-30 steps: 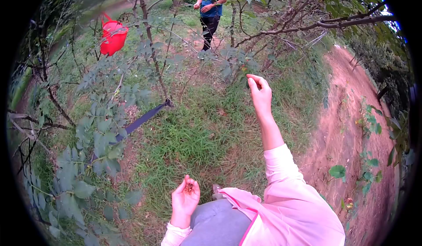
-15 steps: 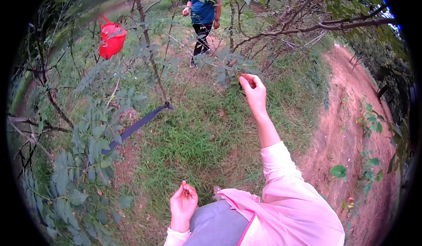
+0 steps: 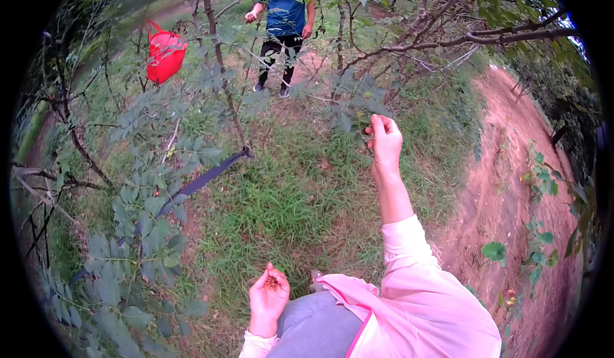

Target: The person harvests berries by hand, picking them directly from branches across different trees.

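My left hand (image 3: 268, 299) is low in the view, beside my leg, palm up with its fingers curled round a small heap of reddish-brown berry-like bits (image 3: 273, 283). Their exact kind is too small to tell. Farther out, my right hand (image 3: 385, 142) is raised with thumb and fingers pinched at the end of a leafy twig (image 3: 359, 120). Leaves and fingers hide what exactly is between the fingertips.
A red bag (image 3: 165, 57) hangs among branches at upper left. A dark strap (image 3: 211, 174) stretches from a thin trunk. Another person (image 3: 286, 22) stands beyond the branches. Leafy boughs (image 3: 137, 249) fill the left; a thick branch (image 3: 505, 38) crosses upper right above a dirt path (image 3: 505, 185).
My right hand has moved slightly right and down, and the leaves by it have shifted too. The other person has come closer and shifted left. My left hand stays almost still.
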A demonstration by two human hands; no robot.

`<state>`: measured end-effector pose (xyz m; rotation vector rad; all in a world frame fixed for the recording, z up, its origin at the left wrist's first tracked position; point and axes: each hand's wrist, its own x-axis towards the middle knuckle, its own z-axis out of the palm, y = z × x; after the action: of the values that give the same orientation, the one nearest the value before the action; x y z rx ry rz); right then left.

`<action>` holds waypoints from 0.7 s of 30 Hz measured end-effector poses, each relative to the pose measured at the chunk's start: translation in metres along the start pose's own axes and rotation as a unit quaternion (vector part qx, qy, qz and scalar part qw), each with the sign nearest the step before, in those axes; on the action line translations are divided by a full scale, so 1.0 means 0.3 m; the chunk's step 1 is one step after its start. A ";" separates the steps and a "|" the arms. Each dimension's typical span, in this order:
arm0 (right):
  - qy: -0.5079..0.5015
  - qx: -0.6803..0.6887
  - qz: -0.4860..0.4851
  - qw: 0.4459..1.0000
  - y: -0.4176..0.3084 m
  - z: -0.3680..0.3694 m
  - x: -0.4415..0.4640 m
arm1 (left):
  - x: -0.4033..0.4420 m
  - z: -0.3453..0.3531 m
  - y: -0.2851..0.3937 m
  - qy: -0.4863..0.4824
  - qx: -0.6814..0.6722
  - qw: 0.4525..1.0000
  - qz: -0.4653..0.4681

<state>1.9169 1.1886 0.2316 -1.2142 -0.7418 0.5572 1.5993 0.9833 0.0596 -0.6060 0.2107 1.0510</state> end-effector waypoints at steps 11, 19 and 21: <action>-0.119 0.303 0.177 0.929 -0.033 -0.148 0.071 | 0.010 -0.016 -0.020 0.013 0.000 1.000 -0.015; -0.057 -0.162 -0.106 0.979 -0.044 -0.009 0.215 | -0.003 -0.039 -0.015 0.004 0.000 1.000 -0.015; -0.029 -0.288 -0.160 0.944 -0.069 0.017 0.219 | -0.011 -0.035 -0.013 0.003 -0.004 1.000 -0.009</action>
<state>1.9553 1.2344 0.2659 -1.5740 -1.1775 0.0989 1.6023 0.9734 0.0539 -0.6170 0.2076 1.0338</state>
